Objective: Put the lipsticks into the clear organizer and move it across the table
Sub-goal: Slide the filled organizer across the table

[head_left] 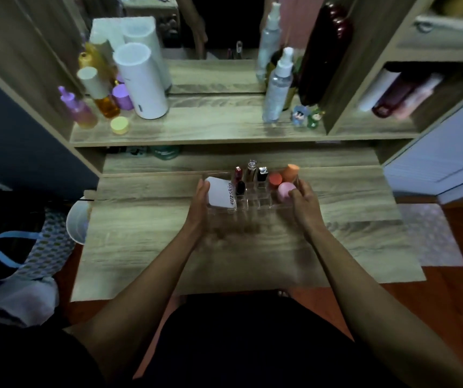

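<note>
Both forearms reached over the table (pixel 146 247); left hand (pixel 199 203) and right hand (pixel 303 200) gripped the clear organizer (pixel 252 203), lipsticks (pixel 250 170) already slotted; sliding it across apparently came next.

Under your hands the table (pixel 146 233) shows pale wood grain with a matt finish. The organizer (pixel 255 204) you hold is clear, glossy plastic. Its lipsticks (pixel 262 174) have shiny cases, and the pink sponge (pixel 285 191) beside them looks soft and matt.

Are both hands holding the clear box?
Yes, the left hand grips one end of the clear box and the right hand grips the other.
</note>
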